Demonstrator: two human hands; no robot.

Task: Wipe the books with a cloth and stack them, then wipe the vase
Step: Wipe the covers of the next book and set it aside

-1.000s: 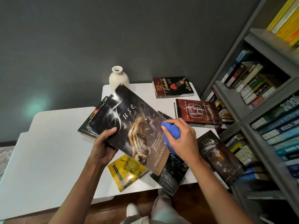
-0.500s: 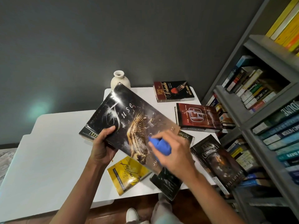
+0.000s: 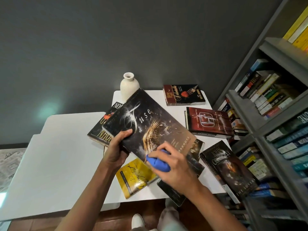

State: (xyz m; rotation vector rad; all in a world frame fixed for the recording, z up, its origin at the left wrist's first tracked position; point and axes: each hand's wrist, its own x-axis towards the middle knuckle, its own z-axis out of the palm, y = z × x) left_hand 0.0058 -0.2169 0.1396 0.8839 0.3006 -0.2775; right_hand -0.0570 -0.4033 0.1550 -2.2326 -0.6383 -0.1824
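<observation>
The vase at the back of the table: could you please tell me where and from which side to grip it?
Probably take the vase by its narrow neck, from above: it stands upright, and the big book in front covers its lower right side.

White table: vase at twelve o'clock, red book at one, Honda book at two, yellow book at five.

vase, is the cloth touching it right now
No, the blue cloth is pressed on the Fuse book; the vase stands apart.
</observation>
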